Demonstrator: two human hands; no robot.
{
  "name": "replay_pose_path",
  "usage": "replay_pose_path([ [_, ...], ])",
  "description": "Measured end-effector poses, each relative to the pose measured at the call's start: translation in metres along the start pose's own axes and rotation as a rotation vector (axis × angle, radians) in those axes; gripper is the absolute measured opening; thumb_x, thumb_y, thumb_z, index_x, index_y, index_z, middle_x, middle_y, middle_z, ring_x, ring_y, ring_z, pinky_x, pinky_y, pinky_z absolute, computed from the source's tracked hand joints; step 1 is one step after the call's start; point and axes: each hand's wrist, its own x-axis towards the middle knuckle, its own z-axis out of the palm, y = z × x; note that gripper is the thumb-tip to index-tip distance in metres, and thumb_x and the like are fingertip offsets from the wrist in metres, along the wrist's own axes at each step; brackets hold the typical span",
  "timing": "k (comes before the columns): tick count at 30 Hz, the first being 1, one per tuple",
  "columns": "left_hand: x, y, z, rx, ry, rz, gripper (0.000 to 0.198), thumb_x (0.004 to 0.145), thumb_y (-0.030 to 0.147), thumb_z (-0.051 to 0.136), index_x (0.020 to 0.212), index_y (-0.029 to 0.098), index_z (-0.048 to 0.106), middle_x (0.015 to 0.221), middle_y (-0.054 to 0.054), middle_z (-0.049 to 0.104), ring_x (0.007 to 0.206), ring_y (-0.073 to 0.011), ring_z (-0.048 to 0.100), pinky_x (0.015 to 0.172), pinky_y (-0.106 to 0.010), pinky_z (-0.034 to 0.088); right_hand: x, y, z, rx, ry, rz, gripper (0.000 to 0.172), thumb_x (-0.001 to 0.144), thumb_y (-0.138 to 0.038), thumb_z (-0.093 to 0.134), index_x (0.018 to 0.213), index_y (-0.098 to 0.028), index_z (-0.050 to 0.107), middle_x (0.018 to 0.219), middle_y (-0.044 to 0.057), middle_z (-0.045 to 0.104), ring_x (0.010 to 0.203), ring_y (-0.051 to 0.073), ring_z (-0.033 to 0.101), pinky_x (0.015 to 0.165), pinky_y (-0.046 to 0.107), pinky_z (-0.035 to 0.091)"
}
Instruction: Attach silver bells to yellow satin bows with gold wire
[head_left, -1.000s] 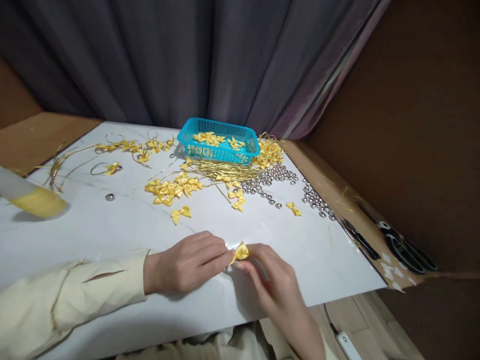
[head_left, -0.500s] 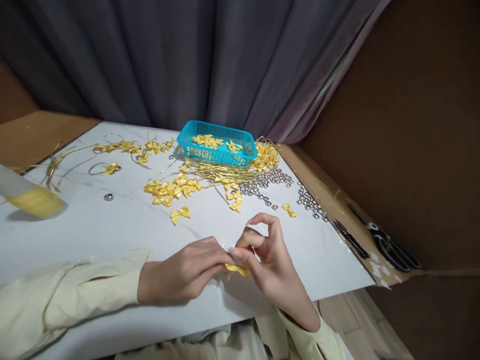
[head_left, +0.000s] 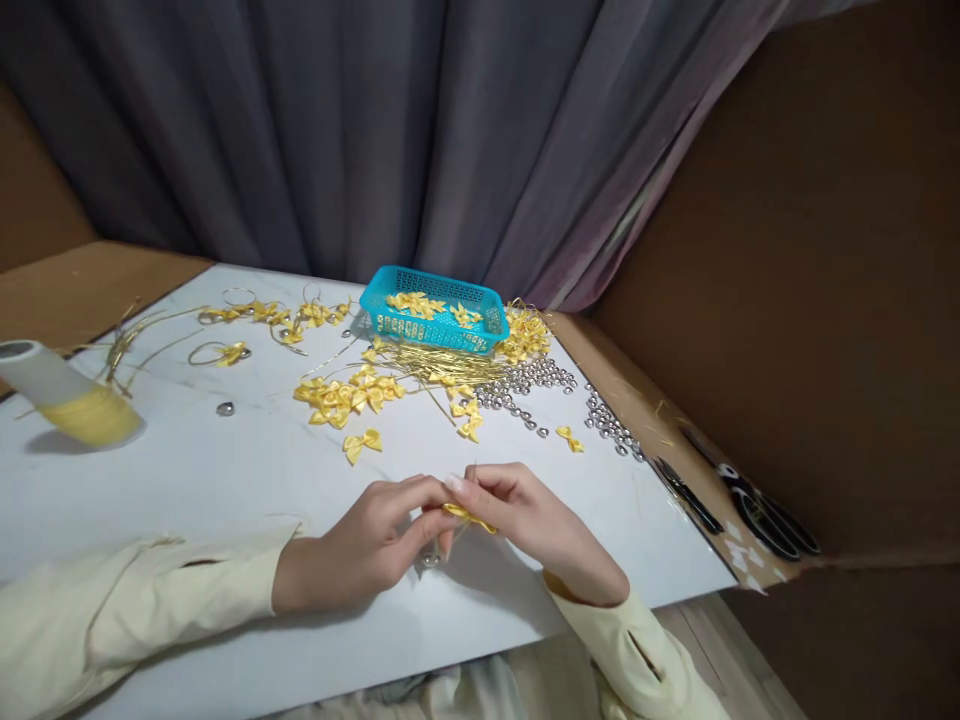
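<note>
Two hands met near the front edge of the white bench (head_left: pixel 225 470), a little right of its middle. The left hand (head_left: pixel 367 548) and right hand (head_left: pixel 529 515) both pinched one yellow bow (head_left: pixel 469 517) between thumb and fingertips, with the fingers drawn narrow and the bow held just above the surface. A small silver piece (head_left: pixel 430 558) sat right under the left fingertips; I could not tell whether it hung from the bow or lay on the bench. Pale yellow sleeves (head_left: pixel 150 600) covered both forearms and ran out of frame at the bottom. At the back edge stood a blue basket (head_left: pixel 420 325) with bows inside, its perforated wall bearing no print I could make out. Just in front of it lay a bundle of gold cord (head_left: pixel 439 362), beside it a scatter of loose bows (head_left: pixel 345 392), and a single bow (head_left: pixel 362 443) nearer the hands. Silver beads (head_left: pixel 525 382) were spread toward the right edge, too small to tell one from another. A spool of yellow ribbon (head_left: pixel 71 400) lay at the left edge. Black scissors (head_left: pixel 772 515) rested off the right edge on brown board (head_left: pixel 637 380); the white marks by the handles were too small to read. A grey curtain (head_left: pixel 337 130) hid everything behind the bench.
</note>
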Motion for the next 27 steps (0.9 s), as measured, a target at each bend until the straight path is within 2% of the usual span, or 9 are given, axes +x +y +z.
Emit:
replay_pose_path([
  [3, 0.004, 0.004, -0.003, -0.013, 0.023, -0.017, 0.026, 0.091, 0.02, 0.041, 0.071, 0.017, 0.057, 0.065, 0.0, 0.063, 0.059, -0.011, 0.057, 0.057, -0.021, 0.044, 0.003, -0.007, 0.002, 0.171, -0.039, 0.067, 0.043, 0.088, -0.047, 0.051, 0.061, -0.014, 0.052, 0.052, -0.002, 0.051, 0.046, 0.006, 0.023, 0.044, 0.023, 0.015],
  [6, 0.007, 0.006, -0.007, -0.004, 0.077, 0.008, 0.022, 0.092, 0.022, 0.042, 0.075, 0.017, 0.057, 0.065, 0.0, 0.064, 0.065, -0.0137, 0.058, 0.057, -0.023, 0.044, 0.016, -0.01, 0.0, 0.358, -0.006, 0.096, 0.039, 0.082, -0.04, 0.061, 0.055, -0.015, 0.048, 0.043, -0.007, 0.036, 0.041, 0.005, 0.015, 0.042, 0.023, 0.009],
  [10, 0.005, 0.01, -0.01, 0.155, 0.068, 0.296, 0.018, 0.09, 0.011, 0.042, 0.081, 0.018, 0.056, 0.063, 0.0, 0.064, 0.065, -0.0146, 0.051, 0.065, -0.026, 0.042, 0.047, -0.011, -0.017, 0.469, 0.078, 0.037, 0.053, 0.079, -0.033, 0.062, 0.042, -0.019, 0.027, 0.036, -0.009, 0.019, 0.038, 0.004, 0.014, 0.04, 0.023, 0.011],
  [12, 0.004, 0.012, -0.011, 0.184, 0.051, 0.344, 0.019, 0.089, 0.009, 0.041, 0.083, 0.018, 0.056, 0.064, 0.001, 0.065, 0.065, -0.0146, 0.049, 0.068, -0.028, 0.042, 0.06, -0.011, -0.029, 0.483, 0.068, 0.028, 0.053, 0.081, -0.032, 0.058, 0.042, -0.019, 0.025, 0.035, -0.009, 0.018, 0.037, 0.005, 0.013, 0.039, 0.022, 0.012],
  [14, 0.006, 0.013, -0.013, 0.121, 0.063, 0.212, 0.019, 0.091, 0.013, 0.042, 0.081, 0.018, 0.058, 0.066, 0.0, 0.066, 0.066, -0.0147, 0.052, 0.067, -0.027, 0.042, 0.069, -0.011, -0.041, 0.5, 0.072, 0.013, 0.05, 0.082, -0.033, 0.056, 0.044, -0.019, 0.027, 0.036, -0.009, 0.019, 0.036, 0.005, 0.013, 0.039, 0.022, 0.013],
  [17, 0.012, 0.014, -0.016, -0.103, 0.072, -0.067, 0.019, 0.091, 0.026, 0.048, 0.08, 0.018, 0.06, 0.068, 0.0, 0.066, 0.067, -0.0147, 0.058, 0.065, -0.027, 0.045, 0.073, -0.007, -0.052, 0.524, 0.102, -0.025, 0.05, 0.084, -0.037, 0.057, 0.047, -0.018, 0.029, 0.036, -0.01, 0.021, 0.036, 0.005, 0.013, 0.038, 0.021, 0.012],
  [19, 0.017, 0.014, -0.018, -0.243, 0.072, -0.187, 0.019, 0.088, 0.032, 0.052, 0.08, 0.017, 0.061, 0.07, -0.001, 0.066, 0.067, -0.0149, 0.061, 0.066, -0.027, 0.046, 0.072, -0.003, -0.056, 0.537, 0.112, -0.041, 0.051, 0.083, -0.041, 0.058, 0.047, -0.018, 0.029, 0.036, -0.01, 0.02, 0.035, 0.004, 0.013, 0.038, 0.021, 0.012],
  [27, 0.019, 0.021, -0.017, -0.342, 0.07, -0.391, 0.022, 0.085, 0.035, 0.057, 0.078, 0.016, 0.065, 0.079, -0.003, 0.071, 0.077, -0.0167, 0.064, 0.076, -0.028, 0.047, 0.07, 0.004, -0.061, 0.577, 0.13, -0.078, 0.05, 0.08, -0.036, 0.062, 0.046, -0.018, 0.031, 0.036, -0.01, 0.022, 0.035, 0.004, 0.014, 0.038, 0.022, 0.013],
])
